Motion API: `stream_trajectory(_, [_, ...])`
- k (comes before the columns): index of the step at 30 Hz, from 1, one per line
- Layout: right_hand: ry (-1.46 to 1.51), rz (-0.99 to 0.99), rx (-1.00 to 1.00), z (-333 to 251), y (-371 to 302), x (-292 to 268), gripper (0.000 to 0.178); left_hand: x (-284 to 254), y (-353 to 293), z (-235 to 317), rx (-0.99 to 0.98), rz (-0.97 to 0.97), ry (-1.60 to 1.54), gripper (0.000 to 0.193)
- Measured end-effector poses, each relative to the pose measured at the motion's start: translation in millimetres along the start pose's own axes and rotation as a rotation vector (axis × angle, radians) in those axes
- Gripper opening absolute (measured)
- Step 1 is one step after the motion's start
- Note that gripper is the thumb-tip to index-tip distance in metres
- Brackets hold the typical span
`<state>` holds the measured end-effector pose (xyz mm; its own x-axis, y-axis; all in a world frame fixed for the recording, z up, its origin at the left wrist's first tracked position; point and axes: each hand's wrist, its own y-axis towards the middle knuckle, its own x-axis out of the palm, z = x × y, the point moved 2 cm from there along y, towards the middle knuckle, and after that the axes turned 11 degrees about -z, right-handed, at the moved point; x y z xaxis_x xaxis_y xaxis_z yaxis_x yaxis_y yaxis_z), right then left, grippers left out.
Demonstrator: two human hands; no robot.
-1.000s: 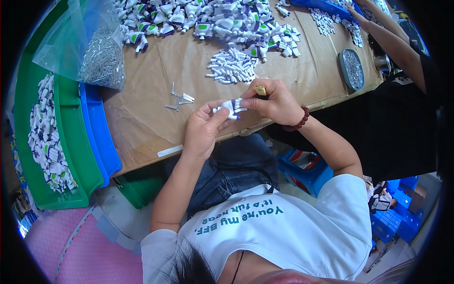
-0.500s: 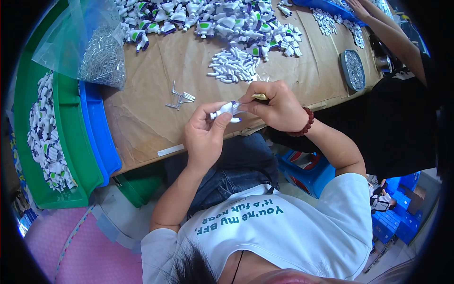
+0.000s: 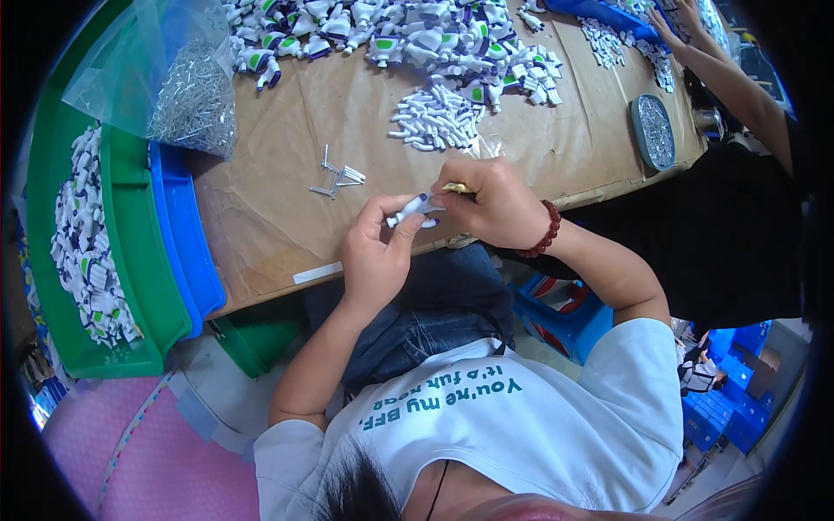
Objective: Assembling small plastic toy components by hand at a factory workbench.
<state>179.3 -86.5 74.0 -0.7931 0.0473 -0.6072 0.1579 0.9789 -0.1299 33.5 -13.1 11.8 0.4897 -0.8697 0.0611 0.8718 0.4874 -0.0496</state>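
Above the table's near edge, my left hand (image 3: 378,253) grips a small white plastic toy figure part (image 3: 405,212) with purple ends between thumb and fingers. My right hand (image 3: 502,205) is closed close beside it, its thumb and fingertips pinching at the part's right end. A gold-coloured metal piece (image 3: 457,187) sticks out from the right fist; the rest of it is hidden by the fingers. What the right fingertips pinch is too small to make out. Several thin metal pins (image 3: 339,180) lie on the brown paper just beyond my left hand.
White-and-purple toy parts (image 3: 426,39) are heaped at the back, with short white pieces (image 3: 434,119) before them. A clear bag of pins (image 3: 195,104), green tray (image 3: 130,260) and blue tray (image 3: 187,252) stand left. At right are a pin dish (image 3: 638,130) and a co-worker's hands (image 3: 673,35).
The toy part has tilted slightly in my left fingers. My right hand has shifted a little left and turned, still closed beside it. The co-worker's hands have moved at the blue tray.
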Motion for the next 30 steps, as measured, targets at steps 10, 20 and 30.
stream_trajectory(10, [-0.087,-0.054,-0.197,-2,-1,-10,0.045,-28,7,6,-0.403,-0.275,-0.654,0.026])
stream_trajectory(20, [0.277,-0.437,-0.022,-6,0,13,0.058,-21,8,8,-0.413,-0.205,-0.487,0.044])
stream_trajectory(30, [0.302,-0.334,-0.132,2,2,26,0.054,-29,7,5,-0.277,-0.321,-0.236,0.049])
